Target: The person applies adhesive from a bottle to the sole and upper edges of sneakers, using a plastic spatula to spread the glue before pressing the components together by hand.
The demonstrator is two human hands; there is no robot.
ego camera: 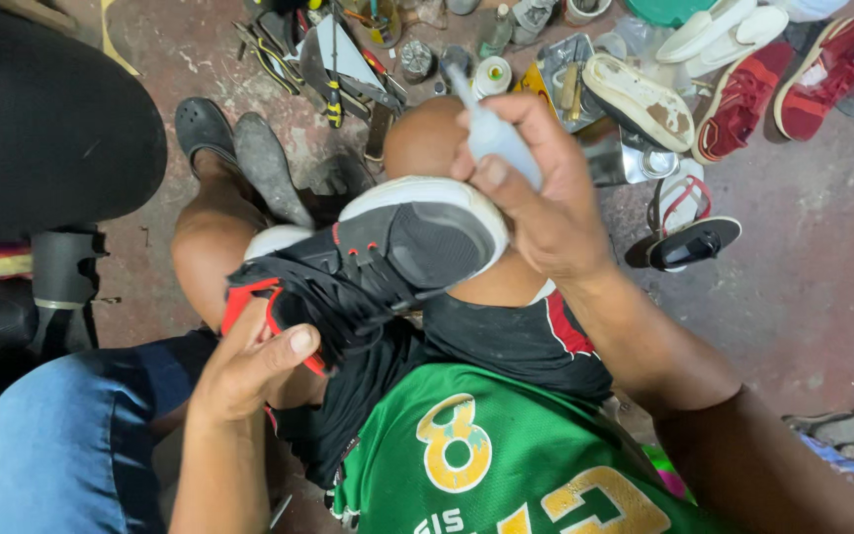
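Note:
A black sneaker (378, 262) with red trim and a white sole edge rests on my raised knee, toe pointing right. My left hand (249, 371) grips its heel end, thumb on the red collar. My right hand (536, 188) is closed around a small whitish squeeze bottle (494, 133), held just above the toe, its thin nozzle pointing up and away toward the far floor.
Red sneakers (793, 84), a worn white shoe sole (640, 99), a sandal (689, 232) and white slippers (719, 30) lie on the concrete floor at right. Tools, tins and a glue bottle (491, 74) are scattered at the top. Black sandals (239, 148) sit left; a dark seat (42, 119) at far left.

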